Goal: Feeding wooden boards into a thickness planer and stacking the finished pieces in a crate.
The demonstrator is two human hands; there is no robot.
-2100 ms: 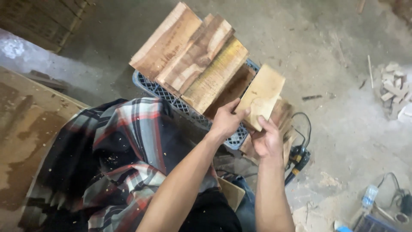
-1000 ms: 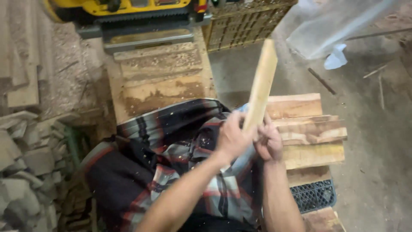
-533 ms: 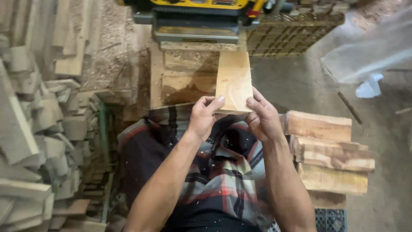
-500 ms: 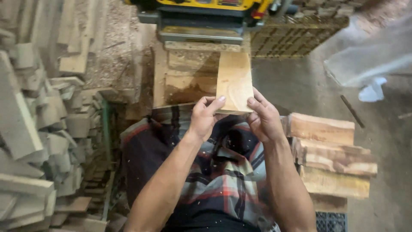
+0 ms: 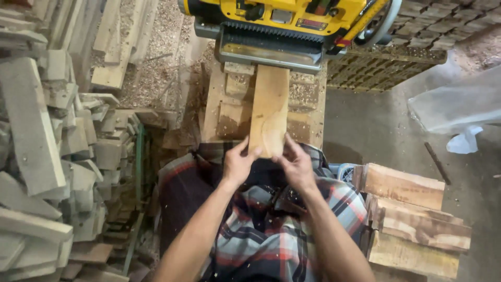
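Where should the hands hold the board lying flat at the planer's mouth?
At the near end of the board, one hand on each long edge, as the left hand and right hand do; its far end sits at the yellow planer.

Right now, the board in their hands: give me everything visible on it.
The board is a flat rectangular plank of pale tan wood with faint curved grain near the close end. It lies flat, lengthwise away from the person, its far end at or just inside the mouth of the yellow planer, over the planer's sawdust-strewn wooden infeed table. The left hand and right hand hold its near end, fingertips on either corner. No cracks or knots are clearly visible.
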